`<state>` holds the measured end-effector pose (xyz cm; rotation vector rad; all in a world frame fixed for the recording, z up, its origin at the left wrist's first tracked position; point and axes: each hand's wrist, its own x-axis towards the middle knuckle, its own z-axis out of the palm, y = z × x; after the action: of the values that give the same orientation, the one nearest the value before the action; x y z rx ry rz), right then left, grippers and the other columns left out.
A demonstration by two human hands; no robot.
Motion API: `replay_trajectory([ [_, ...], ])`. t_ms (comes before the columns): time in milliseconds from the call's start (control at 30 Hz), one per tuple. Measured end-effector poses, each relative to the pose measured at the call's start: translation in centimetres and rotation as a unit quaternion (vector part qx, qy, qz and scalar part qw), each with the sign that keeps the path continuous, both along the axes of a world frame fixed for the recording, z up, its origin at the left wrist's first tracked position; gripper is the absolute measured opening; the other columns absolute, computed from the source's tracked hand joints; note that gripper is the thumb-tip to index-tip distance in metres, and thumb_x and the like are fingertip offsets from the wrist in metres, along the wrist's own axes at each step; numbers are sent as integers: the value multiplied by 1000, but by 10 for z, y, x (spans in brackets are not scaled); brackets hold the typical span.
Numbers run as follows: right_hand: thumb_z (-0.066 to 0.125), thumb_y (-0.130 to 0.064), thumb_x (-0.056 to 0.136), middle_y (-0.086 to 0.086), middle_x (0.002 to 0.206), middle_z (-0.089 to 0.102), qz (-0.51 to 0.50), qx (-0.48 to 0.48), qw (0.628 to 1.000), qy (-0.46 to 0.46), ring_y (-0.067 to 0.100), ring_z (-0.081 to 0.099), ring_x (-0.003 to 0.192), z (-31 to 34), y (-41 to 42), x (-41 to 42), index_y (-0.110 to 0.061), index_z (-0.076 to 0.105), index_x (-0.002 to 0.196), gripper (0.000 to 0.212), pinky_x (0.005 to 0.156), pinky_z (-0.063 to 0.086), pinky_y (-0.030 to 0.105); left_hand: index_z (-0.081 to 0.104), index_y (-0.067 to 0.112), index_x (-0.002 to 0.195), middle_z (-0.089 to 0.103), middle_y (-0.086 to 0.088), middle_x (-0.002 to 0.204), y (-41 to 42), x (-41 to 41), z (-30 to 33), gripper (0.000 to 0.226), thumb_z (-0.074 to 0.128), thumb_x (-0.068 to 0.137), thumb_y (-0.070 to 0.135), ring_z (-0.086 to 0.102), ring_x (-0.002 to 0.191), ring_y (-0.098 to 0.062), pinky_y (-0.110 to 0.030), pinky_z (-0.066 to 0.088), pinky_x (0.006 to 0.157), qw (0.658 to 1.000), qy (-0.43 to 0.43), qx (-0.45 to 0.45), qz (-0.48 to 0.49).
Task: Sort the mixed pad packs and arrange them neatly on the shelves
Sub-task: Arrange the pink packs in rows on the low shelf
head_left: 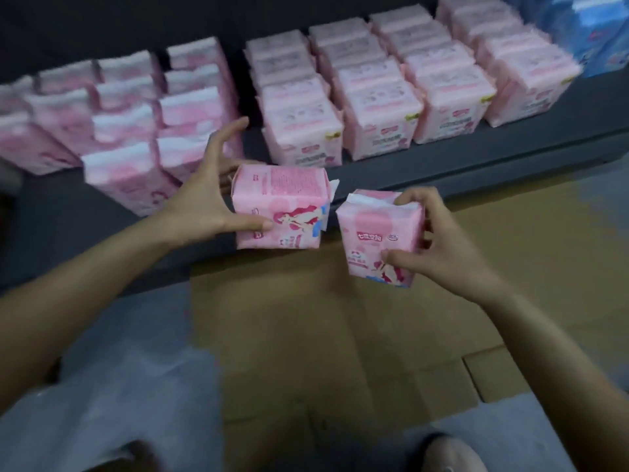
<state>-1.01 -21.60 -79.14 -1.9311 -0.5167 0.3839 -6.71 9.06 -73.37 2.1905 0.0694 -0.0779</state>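
The dark shelf (510,144) carries rows of pink packs (374,97) — blue packs (592,32) at its far right. Before it, over flattened cardboard (306,335), the left hand (207,199) clasps a larger pack (280,207); the right hand (439,240) grips a smaller pack (377,236) — hands apart.

Flattened brown cardboard (340,335) lies on the floor, near side of centre, spreading right. Grey floor (561,420) shows at near right. A translucent plastic bag (112,386), blurred, lies near left. A rounded shape at the near edge, unclear.
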Motion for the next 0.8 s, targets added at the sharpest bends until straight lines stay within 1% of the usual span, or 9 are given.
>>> replay_trajectory([
  [67, 85, -19, 62, -15, 109, 56, 31, 19, 999, 0, 14, 62, 100, 14, 49, -9, -45, 42, 95, 60, 74, 57, 45, 26, 53, 130, 59, 12, 115, 53, -41, 11, 107, 93, 49, 37, 59, 110, -2, -20, 43, 98, 998, -22, -17, 52],
  [133, 84, -14, 65, -21, 95, 59, 75, 37, 996, 13, 7, 65, 88, 29, 87, -16, -40, 42, 93, 56, 71, 58, 39, 36, 47, 124, 61, 17, 114, 97, -74, 20, 93, 86, 46, 43, 56, 111, 2, -16, 40, 97, 995, -45, -12, 86],
  [233, 81, -19, 68, -14, 92, 58, 126, 52, 990, 28, 9, 63, 84, 50, 161, -33, -34, 43, 92, 48, 68, 56, 27, 48, 31, 120, 59, 17, 117, 170, -116, 43, 84, 86, 46, 40, 52, 109, 13, -3, 36, 91, 986, -48, 46, 152],
  [300, 79, -27, 69, -11, 98, 57, 156, 46, 987, 7, 6, 59, 87, 66, 217, -48, -31, 42, 93, 45, 70, 51, 18, 50, 28, 122, 60, 11, 119, 217, -138, 57, 89, 85, 43, 49, 55, 109, 6, -9, 39, 95, 977, -29, 95, 188],
  [400, 76, -44, 66, -7, 104, 61, 187, 24, 982, -14, 10, 61, 93, 82, 276, -59, -33, 40, 94, 47, 73, 54, 29, 49, 28, 128, 59, 5, 124, 257, -139, 66, 95, 85, 47, 60, 55, 114, -8, -23, 40, 101, 962, -3, 223, 161],
  [500, 76, -44, 69, -5, 101, 64, 191, -12, 980, -56, 17, 64, 91, 88, 352, -67, -38, 40, 95, 44, 74, 54, 45, 47, 21, 132, 59, -3, 127, 304, -131, 63, 83, 86, 62, 43, 57, 113, -24, -33, 45, 93, 930, 4, 347, 123],
  [633, 76, -38, 75, -13, 107, 55, 181, -67, 964, -182, 12, 54, 89, 90, 414, -60, -30, 42, 123, 59, 71, 43, 27, 40, 19, 135, 55, -7, 130, 336, -101, 42, 81, 82, 68, 37, 52, 115, -30, -37, 43, 85, 878, 30, 475, 55],
  [733, 76, -32, 72, 3, 120, 44, 172, -157, 940, -250, 20, 48, 100, 86, 450, -46, -28, 33, 141, 82, 78, 36, 24, 38, 18, 135, 54, -10, 130, 351, -84, 22, 79, 79, 70, 33, 50, 115, -32, -38, 41, 88, 852, 7, 522, 31],
  [800, 77, -31, 69, 10, 128, 37, 168, -218, 921, -276, 26, 47, 107, 80, 472, -34, -23, 29, 145, 90, 81, 38, 24, 38, 16, 136, 55, -11, 129, 359, -76, 12, 78, 79, 70, 30, 50, 116, -32, -39, 40, 89, 856, -17, 515, 41],
])
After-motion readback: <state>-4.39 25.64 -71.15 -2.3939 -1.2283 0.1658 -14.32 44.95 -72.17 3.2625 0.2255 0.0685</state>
